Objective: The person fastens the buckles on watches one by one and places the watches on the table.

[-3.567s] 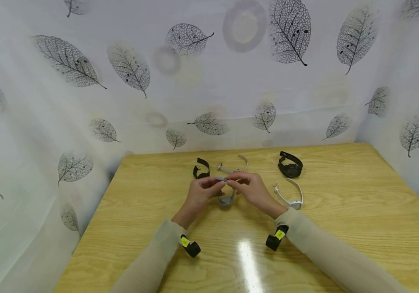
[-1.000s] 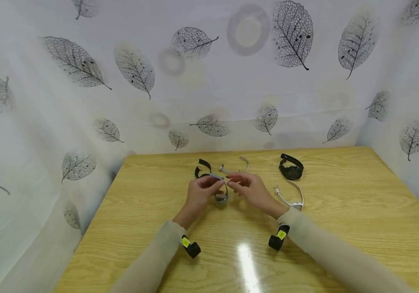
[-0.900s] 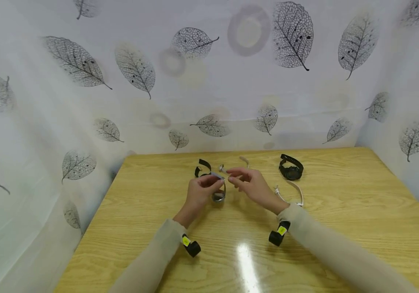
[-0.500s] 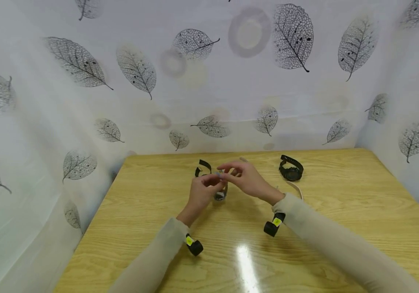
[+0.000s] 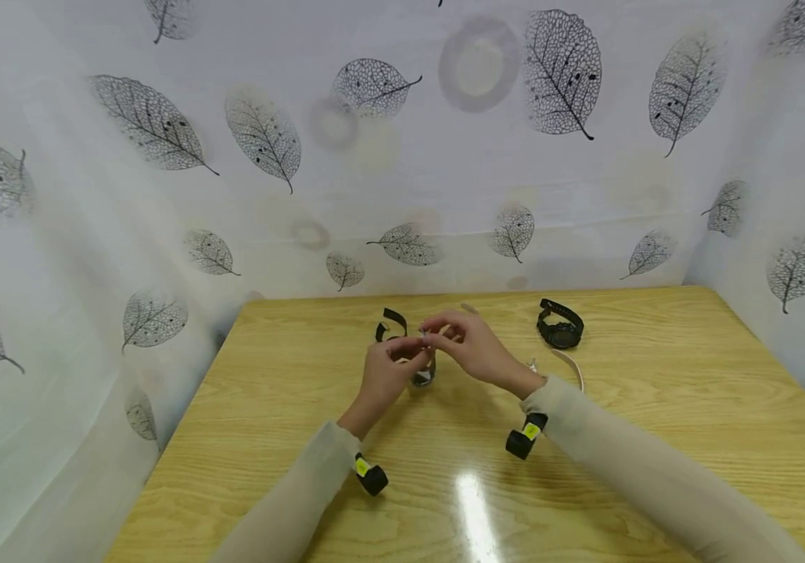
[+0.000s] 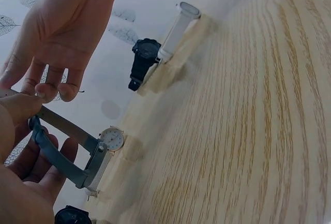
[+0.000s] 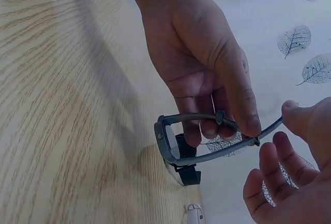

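A grey-blue watch (image 5: 423, 378) hangs in the air before me, its strap looped with the case at the bottom. My left hand (image 5: 386, 375) pinches the strap near the buckle; in the right wrist view its thumb lies over the point where the two strap ends meet. Close beside it, my right hand (image 5: 471, 346) holds the tip of the strap (image 7: 271, 127) between thumb and finger. A strap loop (image 7: 220, 117) shows on the watch in the right wrist view. From the head, the buckle is hidden among the fingers.
On the wooden table (image 5: 289, 391), a black watch (image 5: 393, 322) lies behind my left hand, with a pale-strapped watch (image 6: 112, 138) near it. Another black watch (image 5: 560, 327) lies at the back right. A white watch (image 5: 569, 367) is partly hidden by my right forearm.
My right hand, which was apart from the strap about a second ago, has moved left and its fingertips now meet the strap. The left hand keeps its hold on the watch.
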### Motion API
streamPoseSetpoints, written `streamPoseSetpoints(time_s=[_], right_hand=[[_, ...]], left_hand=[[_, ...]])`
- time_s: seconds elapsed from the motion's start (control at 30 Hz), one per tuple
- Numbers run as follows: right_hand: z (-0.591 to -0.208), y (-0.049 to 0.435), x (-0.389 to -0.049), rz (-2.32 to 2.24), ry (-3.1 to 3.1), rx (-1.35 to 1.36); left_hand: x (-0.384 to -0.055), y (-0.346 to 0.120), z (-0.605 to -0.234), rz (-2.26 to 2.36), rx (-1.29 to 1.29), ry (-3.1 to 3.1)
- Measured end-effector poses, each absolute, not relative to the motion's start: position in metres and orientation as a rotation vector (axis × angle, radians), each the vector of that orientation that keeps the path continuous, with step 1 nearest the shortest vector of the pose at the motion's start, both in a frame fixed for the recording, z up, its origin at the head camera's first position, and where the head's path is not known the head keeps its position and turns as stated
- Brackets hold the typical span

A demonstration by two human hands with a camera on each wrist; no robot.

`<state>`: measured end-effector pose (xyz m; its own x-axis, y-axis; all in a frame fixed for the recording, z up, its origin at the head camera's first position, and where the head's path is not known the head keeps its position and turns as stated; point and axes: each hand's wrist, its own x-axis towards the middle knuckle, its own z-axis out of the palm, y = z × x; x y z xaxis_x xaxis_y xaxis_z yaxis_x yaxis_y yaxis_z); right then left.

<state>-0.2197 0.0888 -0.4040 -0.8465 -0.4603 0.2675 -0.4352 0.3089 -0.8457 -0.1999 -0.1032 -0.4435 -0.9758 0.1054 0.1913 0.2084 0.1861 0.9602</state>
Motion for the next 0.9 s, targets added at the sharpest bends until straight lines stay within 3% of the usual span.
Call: streamPoseSetpoints(time_s=[0.9], right_hand=[[-0.413,0.104,-0.217,-1.905,2.328,-0.81]], left_hand=[[-0.195,-0.109,-0.451,-1.946,-0.457,-2.242]])
